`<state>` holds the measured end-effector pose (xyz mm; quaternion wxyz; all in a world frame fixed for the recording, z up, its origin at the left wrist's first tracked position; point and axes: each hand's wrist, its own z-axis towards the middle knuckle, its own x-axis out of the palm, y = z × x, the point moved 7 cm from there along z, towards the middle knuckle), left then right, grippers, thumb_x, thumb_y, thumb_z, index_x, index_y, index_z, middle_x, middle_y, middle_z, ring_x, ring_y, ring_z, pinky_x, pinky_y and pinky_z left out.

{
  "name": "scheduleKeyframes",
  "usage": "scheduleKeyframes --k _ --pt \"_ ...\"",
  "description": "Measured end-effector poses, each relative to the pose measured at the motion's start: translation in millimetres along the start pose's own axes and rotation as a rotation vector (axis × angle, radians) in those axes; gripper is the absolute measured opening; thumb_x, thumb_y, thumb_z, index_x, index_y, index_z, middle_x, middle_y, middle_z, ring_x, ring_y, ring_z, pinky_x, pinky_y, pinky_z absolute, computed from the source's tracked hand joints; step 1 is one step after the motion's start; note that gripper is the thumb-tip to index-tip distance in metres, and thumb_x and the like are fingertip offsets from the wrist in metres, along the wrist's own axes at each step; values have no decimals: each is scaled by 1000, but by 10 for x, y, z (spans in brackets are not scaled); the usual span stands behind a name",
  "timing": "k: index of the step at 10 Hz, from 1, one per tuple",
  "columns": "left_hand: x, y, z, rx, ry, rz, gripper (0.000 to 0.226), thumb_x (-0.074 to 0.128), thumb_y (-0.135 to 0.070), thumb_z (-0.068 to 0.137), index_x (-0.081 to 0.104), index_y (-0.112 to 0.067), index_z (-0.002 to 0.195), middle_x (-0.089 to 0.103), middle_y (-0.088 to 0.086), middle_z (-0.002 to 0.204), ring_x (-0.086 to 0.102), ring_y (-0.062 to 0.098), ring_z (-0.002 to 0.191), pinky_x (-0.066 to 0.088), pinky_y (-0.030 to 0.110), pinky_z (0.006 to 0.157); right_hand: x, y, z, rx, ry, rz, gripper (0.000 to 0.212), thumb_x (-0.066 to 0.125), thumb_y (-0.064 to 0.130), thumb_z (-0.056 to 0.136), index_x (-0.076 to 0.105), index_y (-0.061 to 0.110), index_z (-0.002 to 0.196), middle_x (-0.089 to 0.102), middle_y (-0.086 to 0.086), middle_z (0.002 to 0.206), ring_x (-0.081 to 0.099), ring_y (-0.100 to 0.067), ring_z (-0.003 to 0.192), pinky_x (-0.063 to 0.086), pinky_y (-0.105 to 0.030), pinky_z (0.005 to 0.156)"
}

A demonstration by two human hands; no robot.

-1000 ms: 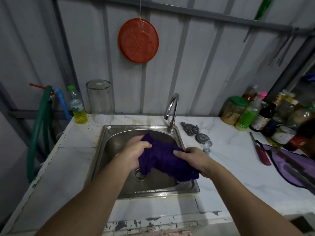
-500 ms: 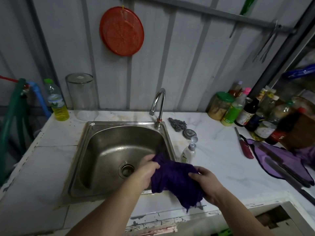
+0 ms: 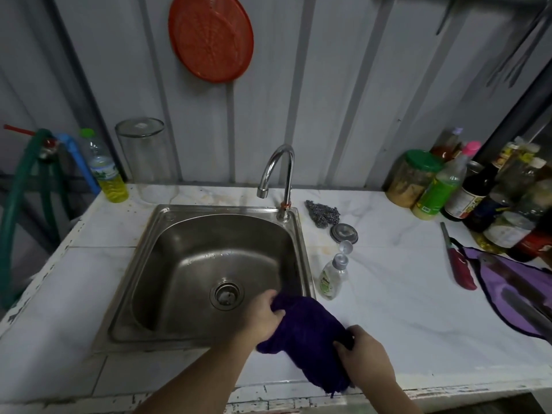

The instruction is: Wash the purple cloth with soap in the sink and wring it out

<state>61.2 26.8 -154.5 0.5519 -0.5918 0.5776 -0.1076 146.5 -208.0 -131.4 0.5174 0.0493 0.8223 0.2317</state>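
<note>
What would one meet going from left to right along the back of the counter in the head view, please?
Green hose → yellow-liquid bottle → clear glass jar → faucet → steel scourer → green-lidded jar → green squeeze bottle → dark sauce bottle.

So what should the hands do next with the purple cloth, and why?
Probably carry the purple cloth back over the sink basin. Both the left hand and the right hand grip it bunched up over the sink's front right corner and the white counter, so wringing here would likely drip on the counter.
</note>
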Motion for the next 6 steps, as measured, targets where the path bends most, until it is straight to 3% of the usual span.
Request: scheduleKeyframes --k 1,3,4,5,6 --pt "-36 41 -25 -4 -55 137 37 64 -30 96 66 -21 133 71 -1 129 65 15 108 46 24 88 -7 150 -18 -37 12 -179 23 48 34 95 58 21 110 60 4 94 61 -18 84 49 -30 69" --pt "-246 57 -171 -48 -80 239 39 61 -33 97 65 -16 132 70 5 127 65 22 113 52 33 95 -120 635 -141 -140 -5 -606 31 47 24 97 56 18 126 60 -4 123 58 -23 113 50 -33 87" --pt "-443 4 -263 -52 -103 264 42 61 -35 97 64 -13 133 69 8 129 63 25 117 50 35 98 -123 955 -229 -244 64 -614 33 49 19 96 57 15 127 63 -8 123 60 -27 114 51 -36 91" --pt "-704 -110 -388 -25 -162 365 35 60 -39 96 69 -15 121 71 8 120 64 27 113 52 38 98 -86 1358 -363 -408 190 -568 35 52 21 97 58 11 130 65 -13 128 63 -31 116 54 -40 94" --pt "-975 -237 -526 -21 -224 445 32 59 -39 97 69 -14 114 72 10 118 65 28 108 54 38 94 -164 1768 -496 -541 205 -582 36 52 25 99 57 7 129 66 -17 128 63 -34 116 54 -41 96"
